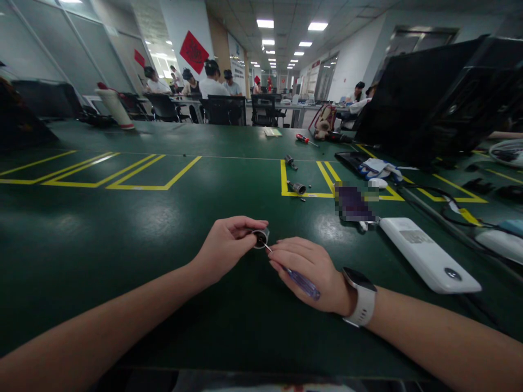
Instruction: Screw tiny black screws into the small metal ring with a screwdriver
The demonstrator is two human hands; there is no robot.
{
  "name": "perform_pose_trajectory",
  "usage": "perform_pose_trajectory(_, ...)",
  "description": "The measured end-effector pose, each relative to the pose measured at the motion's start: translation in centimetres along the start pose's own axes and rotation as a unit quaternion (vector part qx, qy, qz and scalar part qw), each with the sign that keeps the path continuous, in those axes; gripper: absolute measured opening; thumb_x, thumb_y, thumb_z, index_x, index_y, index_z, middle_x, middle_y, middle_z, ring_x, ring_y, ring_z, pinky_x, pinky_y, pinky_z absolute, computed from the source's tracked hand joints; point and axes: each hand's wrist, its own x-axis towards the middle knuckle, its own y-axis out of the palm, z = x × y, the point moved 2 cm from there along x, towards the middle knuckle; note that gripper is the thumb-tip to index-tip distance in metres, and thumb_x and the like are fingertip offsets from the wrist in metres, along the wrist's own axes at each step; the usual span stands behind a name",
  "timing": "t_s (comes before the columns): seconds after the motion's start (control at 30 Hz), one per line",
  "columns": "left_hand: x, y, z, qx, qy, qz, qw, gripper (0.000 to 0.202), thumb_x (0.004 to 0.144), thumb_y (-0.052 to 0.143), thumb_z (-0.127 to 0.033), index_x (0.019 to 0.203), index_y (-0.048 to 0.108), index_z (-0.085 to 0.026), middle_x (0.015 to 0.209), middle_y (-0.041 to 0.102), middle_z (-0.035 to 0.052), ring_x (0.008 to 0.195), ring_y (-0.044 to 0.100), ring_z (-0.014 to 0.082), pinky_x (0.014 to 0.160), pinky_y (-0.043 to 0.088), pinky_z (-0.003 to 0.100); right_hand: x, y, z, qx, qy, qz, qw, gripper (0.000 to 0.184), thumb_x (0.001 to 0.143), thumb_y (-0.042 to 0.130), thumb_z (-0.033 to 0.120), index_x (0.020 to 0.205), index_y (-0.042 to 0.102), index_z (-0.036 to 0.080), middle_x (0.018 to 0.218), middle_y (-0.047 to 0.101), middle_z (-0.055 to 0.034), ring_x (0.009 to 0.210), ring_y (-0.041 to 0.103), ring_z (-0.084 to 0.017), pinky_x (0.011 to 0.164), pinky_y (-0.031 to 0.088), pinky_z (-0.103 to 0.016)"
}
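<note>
Mostly covered by fingers of left hand (226, 245): small metal cylinder (261, 238), only rim showing. Screwdriver (300, 281) tip lost inside cylinder mouth. Right hand (312, 272) seen from back, fingertips hidden. Both forearms cut by near edge. Right of centre: pixelated patch (353, 202), contents unreadable. Tiny parts (303, 199) by yellow line too small to tell. Far people blurred. Black equipment (441, 92) cut off at right edge.

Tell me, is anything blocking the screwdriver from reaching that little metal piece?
Nothing visible. The left hand pinches the small silver metal cylinder, and the thin purple-handled screwdriver in the right hand has its tip right at the cylinder's open end.
</note>
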Motion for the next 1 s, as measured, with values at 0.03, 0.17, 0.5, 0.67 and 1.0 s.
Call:
perform_pose_trajectory(0.03, 0.01, 0.00, 0.02, -0.002, 0.000, 0.002, 1.000, 0.020, 0.064, 0.061, -0.010, 0.082, 0.068, -0.012, 0.096, 0.071, 0.0069, 0.085, 0.067, 0.0169, 0.078, 0.054, 0.028, -0.01, -0.02, 0.00, 0.000, 0.000, -0.003, 1.000, 0.016, 0.082, 0.054, 0.009, 0.097, 0.057, 0.011, 0.088, 0.070, -0.0112, 0.085, 0.065, -0.017, 0.077, 0.055, -0.033)
perform_pose_trajectory(0.17, 0.01, -0.01, 0.10, -0.006, 0.002, 0.005, 1.000, 0.020, 0.062, 0.062, -0.012, 0.081, 0.068, -0.012, 0.098, 0.071, 0.0069, 0.086, 0.067, 0.0179, 0.079, 0.055, 0.030, 0.01, -0.09, 0.00, -0.001, -0.004, -0.008, 1.000, 0.016, 0.081, 0.055, 0.008, 0.096, 0.058, 0.010, 0.088, 0.070, -0.0119, 0.085, 0.065, -0.017, 0.077, 0.055, -0.033)
perform_pose_trajectory(0.5, -0.06, -0.25, 0.14, 0.043, 0.041, -0.005, 0.998, 0.018, 0.063, 0.062, -0.015, 0.079, 0.070, -0.015, 0.095, 0.070, 0.0060, 0.083, 0.067, 0.0185, 0.078, 0.055, 0.031, -0.03, -0.06, 0.02, -0.004, 0.002, -0.006, 1.000, 0.017, 0.081, 0.055, 0.008, 0.097, 0.058, 0.011, 0.088, 0.070, -0.0116, 0.085, 0.065, -0.018, 0.077, 0.055, -0.033)
perform_pose_trajectory(0.67, -0.13, -0.19, 0.07, 0.037, 0.034, -0.003, 0.999, 0.021, 0.063, 0.062, -0.014, 0.082, 0.070, -0.014, 0.093, 0.071, 0.0062, 0.082, 0.067, 0.0185, 0.079, 0.055, 0.032, 0.05, -0.12, 0.13, -0.004, 0.000, -0.008, 1.000, 0.016, 0.081, 0.055, 0.008, 0.096, 0.058, 0.011, 0.087, 0.070, -0.0111, 0.084, 0.065, -0.017, 0.075, 0.055, -0.033)
perform_pose_trajectory(1.0, -0.06, -0.07, 0.14, 0.024, 0.021, 0.005, 0.999, 0.021, 0.062, 0.061, -0.012, 0.081, 0.070, -0.014, 0.091, 0.072, 0.0059, 0.082, 0.067, 0.0183, 0.079, 0.055, 0.031, 0.20, -0.19, 0.14, -0.015, -0.019, -0.002, 1.000, 0.014, 0.082, 0.055, 0.009, 0.095, 0.057, 0.010, 0.085, 0.070, -0.0118, 0.082, 0.066, -0.018, 0.074, 0.056, -0.033)
